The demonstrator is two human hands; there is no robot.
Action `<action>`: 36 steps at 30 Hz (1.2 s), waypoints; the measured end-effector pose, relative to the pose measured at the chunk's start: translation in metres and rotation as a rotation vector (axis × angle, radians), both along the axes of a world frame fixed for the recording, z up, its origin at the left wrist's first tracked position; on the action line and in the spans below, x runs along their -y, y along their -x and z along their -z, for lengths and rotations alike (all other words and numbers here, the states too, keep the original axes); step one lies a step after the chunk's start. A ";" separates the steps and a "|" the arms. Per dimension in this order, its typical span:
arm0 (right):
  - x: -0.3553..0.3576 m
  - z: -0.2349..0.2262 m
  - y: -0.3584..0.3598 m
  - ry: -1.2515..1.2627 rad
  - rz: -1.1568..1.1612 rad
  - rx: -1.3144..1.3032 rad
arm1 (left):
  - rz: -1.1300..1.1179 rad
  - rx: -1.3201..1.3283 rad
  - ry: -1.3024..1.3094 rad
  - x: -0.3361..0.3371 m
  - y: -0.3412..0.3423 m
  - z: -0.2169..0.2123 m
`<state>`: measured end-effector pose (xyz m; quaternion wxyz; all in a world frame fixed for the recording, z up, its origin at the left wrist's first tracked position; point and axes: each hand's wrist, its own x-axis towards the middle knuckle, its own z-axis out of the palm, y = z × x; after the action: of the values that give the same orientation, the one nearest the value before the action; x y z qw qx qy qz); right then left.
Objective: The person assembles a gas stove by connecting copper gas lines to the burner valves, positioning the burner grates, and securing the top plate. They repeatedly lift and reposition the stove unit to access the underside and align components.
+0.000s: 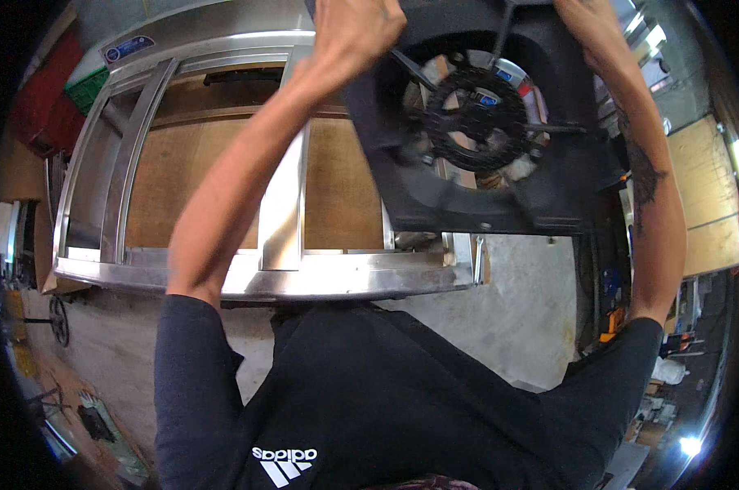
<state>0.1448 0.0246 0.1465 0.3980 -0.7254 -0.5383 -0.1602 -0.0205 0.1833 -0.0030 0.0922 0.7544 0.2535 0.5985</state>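
Two-handed hold, high in view. Left grip (360, 28): placed at the upper left of the black burner tray (569, 184), apparently curled, fingertips hidden or cut off; unable to confirm full closure on the rim. Right grip (582, 8): placed at the opposite upper side, mostly out of view; spread or pinching, cannot tell.

Tray position: extending from both grips back toward the black shirt (369, 384), right of centre. Neither side clearly nearer; located between the two. Long axis not determinable, far edge being out of view; near edge running almost crosswise, left side slanting. Noted within: ring burner (477, 155), open at the centre, with support prongs around it.

Governing relation, in judgement: tray against steel frame (345, 278). Overlaps the frame's right end in view, partly screening the bays there and reaching past that end. Contact not established; probably held above, judging by the overlap. Frame long axis running left to right, with open bays lying left of the tray and brown panel (198, 180) visible through them.

Further out: green crate (85, 90) at far left, concrete floor (516, 310) at near right, pale wooden board (704, 196) at far right.
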 end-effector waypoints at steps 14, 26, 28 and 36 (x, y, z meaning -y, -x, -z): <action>-0.050 0.127 -0.064 0.035 0.232 -0.344 | 0.055 -0.374 0.091 -0.086 -0.050 0.068; -0.094 0.226 -0.123 0.063 0.130 -0.220 | 0.084 -0.615 0.147 -0.101 -0.041 0.109; -0.099 0.243 -0.129 0.051 0.121 -0.284 | 0.060 -0.629 0.119 -0.099 -0.040 0.110; -0.098 0.286 -0.134 0.070 0.038 -0.379 | 0.069 -0.766 0.118 -0.105 -0.044 0.124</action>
<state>0.2786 0.1228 -0.1391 0.4637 -0.7658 -0.4454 -0.0094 0.0233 0.2887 -0.1271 0.0541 0.9247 0.2780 0.2543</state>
